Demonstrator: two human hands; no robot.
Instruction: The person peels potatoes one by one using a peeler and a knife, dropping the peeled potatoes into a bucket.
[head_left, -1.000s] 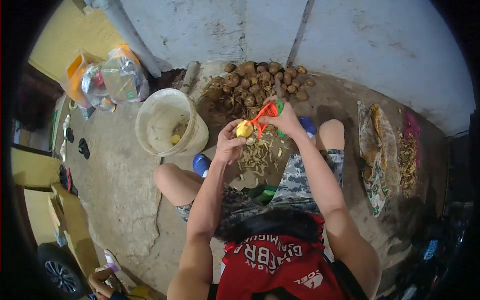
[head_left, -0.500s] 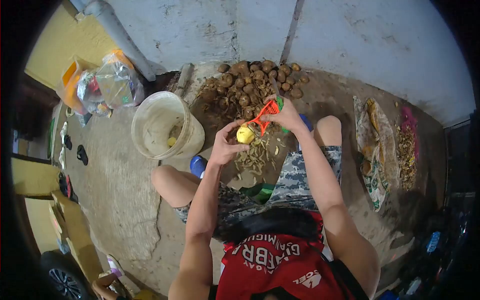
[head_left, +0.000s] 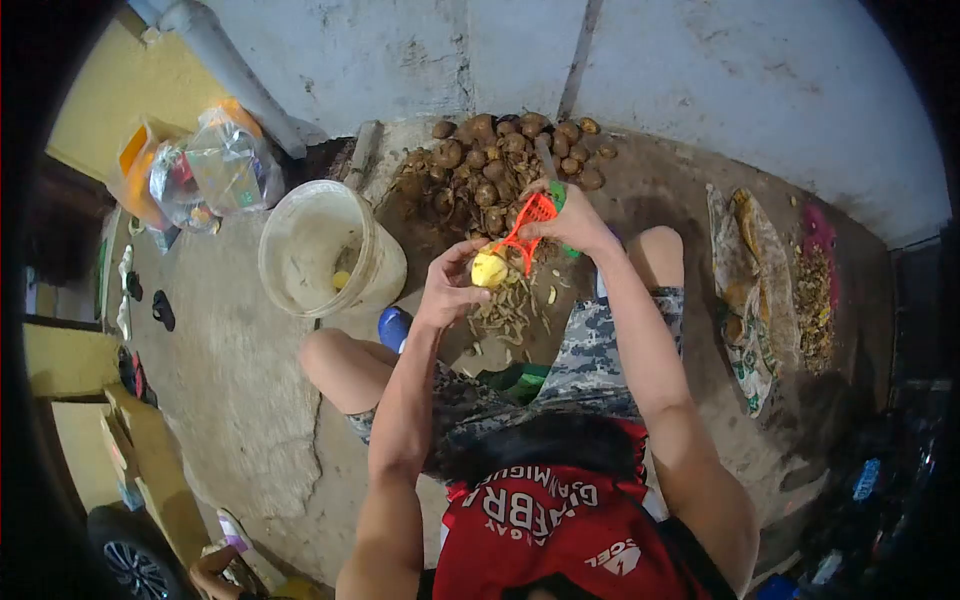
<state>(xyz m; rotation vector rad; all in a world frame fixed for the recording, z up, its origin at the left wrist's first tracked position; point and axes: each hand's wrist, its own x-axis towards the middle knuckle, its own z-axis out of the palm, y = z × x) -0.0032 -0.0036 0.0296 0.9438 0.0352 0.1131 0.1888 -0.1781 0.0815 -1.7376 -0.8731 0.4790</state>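
Head view: A round, yellow, peeled-looking potato [head_left: 489, 268] hangs above scattered pale peelings [head_left: 505, 312], right of a white plastic bucket [head_left: 385, 268].
Left hand [head_left: 450, 286]: Pinches the potato at the fingertips.
Right hand [head_left: 574, 222]: Curled round an orange-red, mesh-handled plastic peeler [head_left: 534, 216], its head at the potato.
Step in hand: Peeling, apparently nearly done.
Next move: Seems to call for a steady pinch and light strokes.

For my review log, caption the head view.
Left hand holding a yellow-fleshed potato, right hand gripping an orange peeler, above scattered peelings.
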